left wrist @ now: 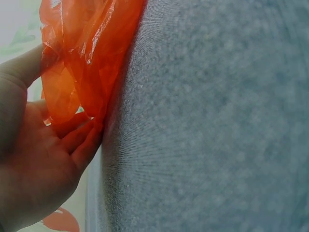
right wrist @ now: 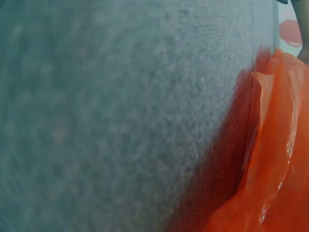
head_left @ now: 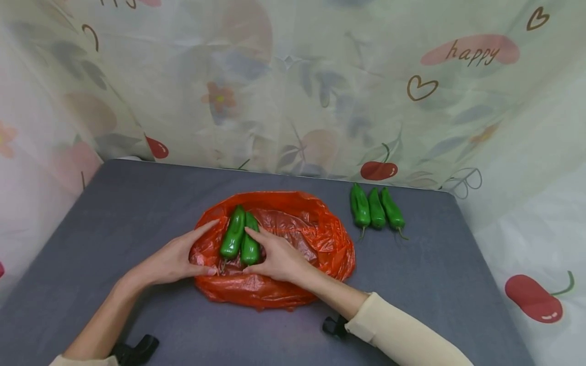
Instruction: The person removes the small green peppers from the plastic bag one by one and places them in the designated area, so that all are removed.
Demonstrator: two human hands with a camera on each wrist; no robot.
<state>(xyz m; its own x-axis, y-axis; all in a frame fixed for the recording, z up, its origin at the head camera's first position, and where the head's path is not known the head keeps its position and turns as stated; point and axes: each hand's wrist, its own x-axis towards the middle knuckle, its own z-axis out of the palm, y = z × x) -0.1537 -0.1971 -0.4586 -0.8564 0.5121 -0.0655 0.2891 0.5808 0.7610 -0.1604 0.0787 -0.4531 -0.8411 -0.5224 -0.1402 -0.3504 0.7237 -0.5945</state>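
In the head view a red plastic bag (head_left: 270, 292) lies wide open on the table, two long green chili peppers side by side in its left half. My left hand (head_left: 171, 256) holds the bag's left side, with the thumb and index finger over the rim. The left wrist view has the fingers of my left hand (left wrist: 48, 150) curled against the bag's outer wall (left wrist: 96, 53). Reaching in from the right, my right hand (head_left: 281, 256) grips the right pepper (head_left: 250, 249) between fingers and thumb. The left pepper (head_left: 234, 234) lies against it.
Several things lie on the grey table (head_left: 412, 305): beyond the bag, at the back right, are three more green peppers (head_left: 377, 211) in a row. A printed curtain (head_left: 293, 101) hangs along the back edge. Beige sleeves (head_left: 398, 330) cover the forearms.
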